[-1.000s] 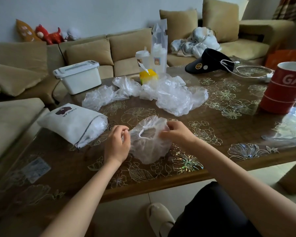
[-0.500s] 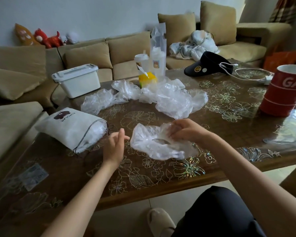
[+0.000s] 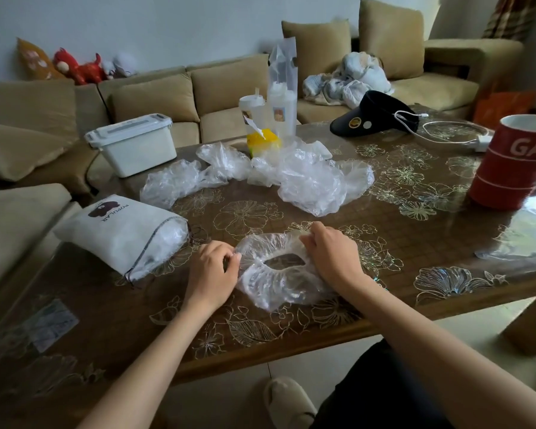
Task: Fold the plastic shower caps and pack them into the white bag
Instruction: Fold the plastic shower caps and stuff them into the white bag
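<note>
"One item in hand: where is it?"
"Clear plastic shower cap (image 3: 279,274), lying on the tabletop (image 3: 415,230) near the front edge, opening upward. Left hand (image 3: 211,270): fingers curled, pinching the cap's left rim. Right hand (image 3: 331,255): fingers curled, gripping the far right rim."
"Containers?"
"White drawstring bag (image 3: 118,233), on its side just left of the left hand, mouth toward the cap. Crumpled clear plastic shows in the mouth. White storage box (image 3: 133,144), far left, lid on, contents hidden. Red mug (image 3: 508,162), right side, interior not visible. Tall clear bag (image 3: 282,75), upright at the far edge, with one lidded drink cup inside."
"Loose stock?"
"Heap of crumpled shower caps (image 3: 310,181) beyond the hands, between drawstring bag and mug, just in front of a yellow carton (image 3: 262,144). Black visor (image 3: 372,116) farther back, apart."
</note>
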{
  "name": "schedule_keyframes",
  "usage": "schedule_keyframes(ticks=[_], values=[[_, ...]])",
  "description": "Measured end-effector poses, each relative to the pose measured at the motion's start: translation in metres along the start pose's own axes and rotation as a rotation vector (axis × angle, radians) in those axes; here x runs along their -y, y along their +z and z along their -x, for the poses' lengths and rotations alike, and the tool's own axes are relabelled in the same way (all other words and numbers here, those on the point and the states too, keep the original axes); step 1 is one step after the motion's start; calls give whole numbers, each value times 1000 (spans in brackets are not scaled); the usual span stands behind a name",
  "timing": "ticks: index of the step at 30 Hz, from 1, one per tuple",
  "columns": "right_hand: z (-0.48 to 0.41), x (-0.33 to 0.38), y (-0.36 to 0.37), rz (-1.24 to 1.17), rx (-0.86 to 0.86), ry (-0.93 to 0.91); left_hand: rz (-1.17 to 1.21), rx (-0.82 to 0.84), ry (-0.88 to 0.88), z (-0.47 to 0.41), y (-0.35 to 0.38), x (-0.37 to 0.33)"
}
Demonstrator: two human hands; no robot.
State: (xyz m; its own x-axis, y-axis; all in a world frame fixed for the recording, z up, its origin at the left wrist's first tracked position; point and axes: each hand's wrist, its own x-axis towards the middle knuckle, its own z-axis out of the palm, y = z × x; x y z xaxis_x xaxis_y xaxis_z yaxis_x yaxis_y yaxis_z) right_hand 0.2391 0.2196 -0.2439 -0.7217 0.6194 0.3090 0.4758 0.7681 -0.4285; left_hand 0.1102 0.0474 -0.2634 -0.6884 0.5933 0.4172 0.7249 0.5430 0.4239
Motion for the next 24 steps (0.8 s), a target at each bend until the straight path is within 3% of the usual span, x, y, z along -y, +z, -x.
schedule_keyframes(ticks=[5,9,12,16,20,24], values=[[3,-5,-8,156,-56,-66,92,-76,-14,5,-6,-4],[10,0,-23,38,-75,-213,247,-286,168,18,-13,-10],[13,10,-28,-61,91,-349,259,21,250,17,-12,-34],[31,-1,-14,59,361,-495,-41,407,247,34,-10,-37],[55,-4,-15,99,485,-548,-107,602,261,58,-26,-34],[60,-1,-27,39,494,-575,-151,653,326,64,-47,-29]])
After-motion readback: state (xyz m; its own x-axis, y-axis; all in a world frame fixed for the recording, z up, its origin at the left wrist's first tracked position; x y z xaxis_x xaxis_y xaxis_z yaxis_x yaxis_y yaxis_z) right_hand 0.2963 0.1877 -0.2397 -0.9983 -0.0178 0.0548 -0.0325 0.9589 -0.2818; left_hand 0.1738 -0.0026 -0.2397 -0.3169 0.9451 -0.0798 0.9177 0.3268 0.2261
